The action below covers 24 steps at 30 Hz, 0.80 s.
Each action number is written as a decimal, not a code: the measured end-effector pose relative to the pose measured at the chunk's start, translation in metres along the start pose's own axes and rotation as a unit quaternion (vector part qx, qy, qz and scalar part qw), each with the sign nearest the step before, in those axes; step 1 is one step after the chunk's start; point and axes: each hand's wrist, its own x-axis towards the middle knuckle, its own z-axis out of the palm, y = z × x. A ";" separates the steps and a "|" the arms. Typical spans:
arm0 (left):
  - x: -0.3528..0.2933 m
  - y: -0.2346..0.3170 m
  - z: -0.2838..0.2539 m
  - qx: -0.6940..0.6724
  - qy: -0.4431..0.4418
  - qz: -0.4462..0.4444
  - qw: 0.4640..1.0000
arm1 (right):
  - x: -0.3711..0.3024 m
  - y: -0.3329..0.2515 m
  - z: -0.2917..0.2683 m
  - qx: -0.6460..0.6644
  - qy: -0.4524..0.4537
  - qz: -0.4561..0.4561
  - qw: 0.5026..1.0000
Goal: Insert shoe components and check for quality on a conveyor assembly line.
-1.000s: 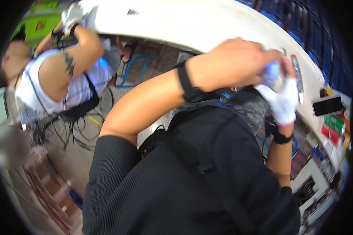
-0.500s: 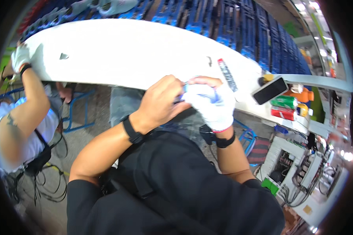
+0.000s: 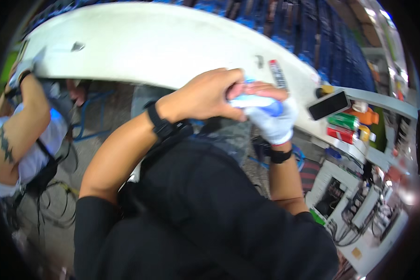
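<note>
My bare left hand [image 3: 207, 95] curls its thumb and fingers round the left side of a small white-and-blue piece [image 3: 254, 101]. It is smeared by motion and partly covered, so its kind cannot be told. My right hand [image 3: 273, 116] wears a white glove that leaves the fingertips bare; its fingers bend over the same piece from the right. Both hands meet above the near edge of a long white table [image 3: 149, 42]. Just beyond my right hand lies a red-capped marker-like tube [image 3: 277, 74] on the tabletop.
A phone [image 3: 329, 105], a green can [image 3: 343, 121], a red can [image 3: 340, 134] and an orange bottle [image 3: 369, 116] crowd the table's right end. Blue-wrapped slats [image 3: 308, 37] run along the far side. A co-worker's gloved hand [image 3: 21, 72] rests at the left end. An opened electrical box [image 3: 331, 196] stands lower right.
Both hands have shifted slightly right and up, still together. More white and blue of the held piece shows between them. The view has tilted a little, and the co-worker's arm has moved.
</note>
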 end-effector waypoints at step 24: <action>-0.009 0.029 -0.049 0.205 0.039 0.016 0.978 | 0.072 0.030 0.031 0.011 -0.003 0.012 1.000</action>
